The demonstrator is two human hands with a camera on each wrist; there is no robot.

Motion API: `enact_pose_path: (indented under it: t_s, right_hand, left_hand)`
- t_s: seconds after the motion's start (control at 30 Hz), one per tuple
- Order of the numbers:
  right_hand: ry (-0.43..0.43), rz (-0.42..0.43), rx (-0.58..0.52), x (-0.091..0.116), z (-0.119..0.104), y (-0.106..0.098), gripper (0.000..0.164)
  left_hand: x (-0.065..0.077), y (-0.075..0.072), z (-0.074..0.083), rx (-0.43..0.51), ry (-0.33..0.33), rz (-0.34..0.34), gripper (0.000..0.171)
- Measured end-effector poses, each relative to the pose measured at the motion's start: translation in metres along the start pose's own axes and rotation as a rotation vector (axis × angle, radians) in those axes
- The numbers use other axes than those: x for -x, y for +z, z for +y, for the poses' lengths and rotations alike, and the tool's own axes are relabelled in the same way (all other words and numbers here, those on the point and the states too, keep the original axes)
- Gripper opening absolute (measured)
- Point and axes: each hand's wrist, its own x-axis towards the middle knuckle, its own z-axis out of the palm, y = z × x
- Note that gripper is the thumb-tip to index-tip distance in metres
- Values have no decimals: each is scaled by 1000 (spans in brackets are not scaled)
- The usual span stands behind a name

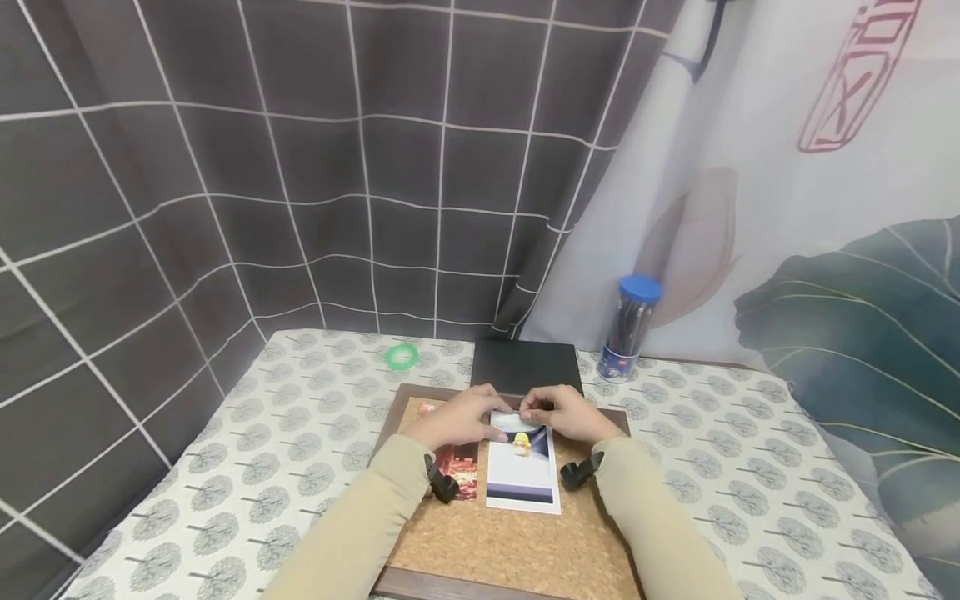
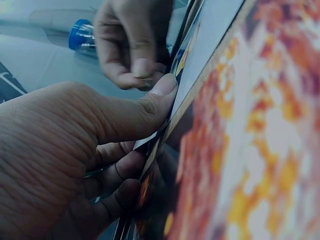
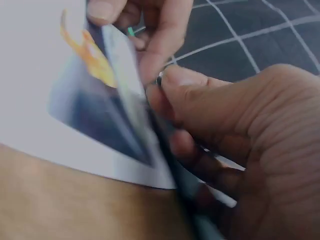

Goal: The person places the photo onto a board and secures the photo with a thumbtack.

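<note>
A white-bordered photo card (image 1: 522,475) with a yellow figure lies on a framed cork board (image 1: 480,550). My left hand (image 1: 467,415) rests at its upper left, with the thumb (image 2: 157,92) on the card and fingers around its top edge. At the card's upper right, my right hand (image 1: 564,412) pinches a small shiny piece (image 2: 145,80), like a thumbtack, between thumb and forefinger. A red and orange picture (image 1: 459,467) lies left of the card, partly under my left hand and wrist.
Behind the board lies a flat black panel (image 1: 525,367). A green ring (image 1: 401,357) sits at the back left, and a blue-lidded clear container (image 1: 628,329) with dark sticks inside stands at the back right. The table has a tree-patterned cloth (image 1: 300,450); curtains (image 1: 397,167) hang behind.
</note>
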Motion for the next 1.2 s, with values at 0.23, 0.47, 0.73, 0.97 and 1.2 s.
enact_pose_path:
  t_s: [0.23, 0.47, 0.73, 0.97, 1.2]
  right_hand:
    - [-12, 40, 37, 3, 15, 8, 5]
    - [-43, 47, 34, 2, 19, 8, 6]
    - [7, 64, 71, 0, 16, 11, 5]
    - [44, 81, 100, 0, 12, 13, 5]
    - [93, 89, 113, -3, 6, 14, 4]
  left_hand:
    - [-1, -1, 3, -35, -17, -6, 44]
    - [-2, -1, 2, -39, -7, -3, 44]
    - [-3, 1, 1, -49, 5, 5, 43]
    - [-2, 1, 1, -37, -5, -3, 43]
    - [-1, 0, 3, -31, -14, -8, 43]
